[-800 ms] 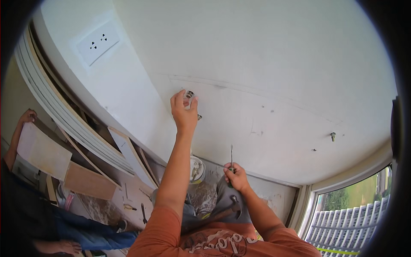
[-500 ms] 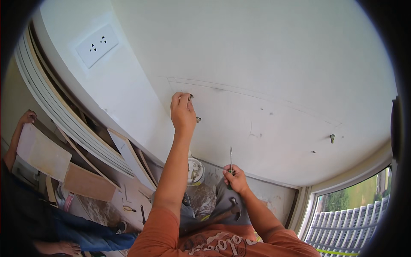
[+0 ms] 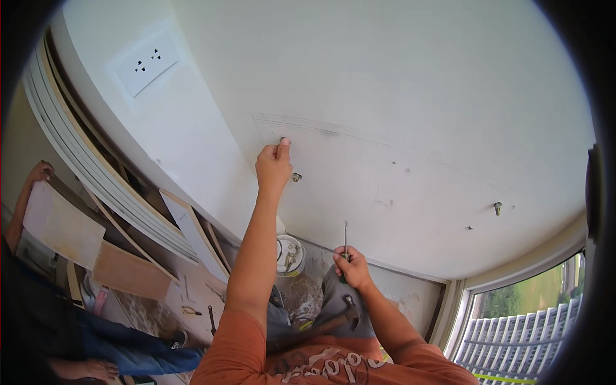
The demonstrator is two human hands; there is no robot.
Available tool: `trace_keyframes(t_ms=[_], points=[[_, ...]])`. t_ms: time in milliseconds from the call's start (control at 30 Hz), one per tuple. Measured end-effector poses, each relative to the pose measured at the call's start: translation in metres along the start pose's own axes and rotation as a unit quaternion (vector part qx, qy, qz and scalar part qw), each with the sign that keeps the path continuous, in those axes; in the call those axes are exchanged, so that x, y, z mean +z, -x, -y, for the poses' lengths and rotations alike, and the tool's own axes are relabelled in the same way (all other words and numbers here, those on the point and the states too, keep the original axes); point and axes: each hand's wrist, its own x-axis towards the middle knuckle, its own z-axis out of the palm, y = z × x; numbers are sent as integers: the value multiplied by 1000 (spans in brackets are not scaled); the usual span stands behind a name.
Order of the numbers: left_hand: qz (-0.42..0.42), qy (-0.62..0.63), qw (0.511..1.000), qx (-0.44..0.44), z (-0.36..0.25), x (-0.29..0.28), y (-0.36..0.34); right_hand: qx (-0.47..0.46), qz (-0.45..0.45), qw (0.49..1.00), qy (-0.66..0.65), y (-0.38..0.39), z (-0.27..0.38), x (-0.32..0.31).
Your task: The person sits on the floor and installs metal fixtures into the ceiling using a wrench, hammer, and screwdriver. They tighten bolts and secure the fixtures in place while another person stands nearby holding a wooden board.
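Observation:
My left hand (image 3: 274, 163) reaches up to the white wall (image 3: 398, 90), thumb and finger pinched on a small metal anchor bolt (image 3: 283, 139) at its surface. The fingers hide most of that bolt. Just below the hand, another metal anchor bolt (image 3: 296, 177) sticks out of the wall. My right hand (image 3: 355, 266), held low in front of my lap, is closed round the handle of a screwdriver (image 3: 346, 237) with its shaft pointing up. Under the right forearm a hammer (image 3: 343, 317) lies against my thigh.
A bolt (image 3: 498, 207) protrudes farther right. A white bucket (image 3: 292, 256) with metal pieces stands below. Boards (image 3: 183, 224) lean at left beside a co-worker holding a panel (image 3: 64, 218). Pliers (image 3: 192, 312) lie on the floor. A window (image 3: 526, 314) is at right.
My left hand's fingers have closed in on the anchor bolt, with the thumb now raised over it. The right hand and screwdriver have stayed nearly still.

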Motion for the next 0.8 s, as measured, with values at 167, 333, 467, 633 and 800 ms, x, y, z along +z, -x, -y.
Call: trace_keyframes(t_ms=[167,333,467,633,800], points=[[102,-88,990,35,-11,-8,-7,-8,-5,1000,-3,-1,-4,-2],[69,-240,943,221,-2,-13,-4,-1,-1,1000,12,5,-7,-1],[61,-261,925,270,6,-13,-5,-1,3,1000,19,7,-9,2],[83,-226,943,230,3,-18,-21,-1,-6,998,66,-3,-5,7],[86,-68,991,72,22,-26,17,-28,-6,999,19,-5,-7,3]])
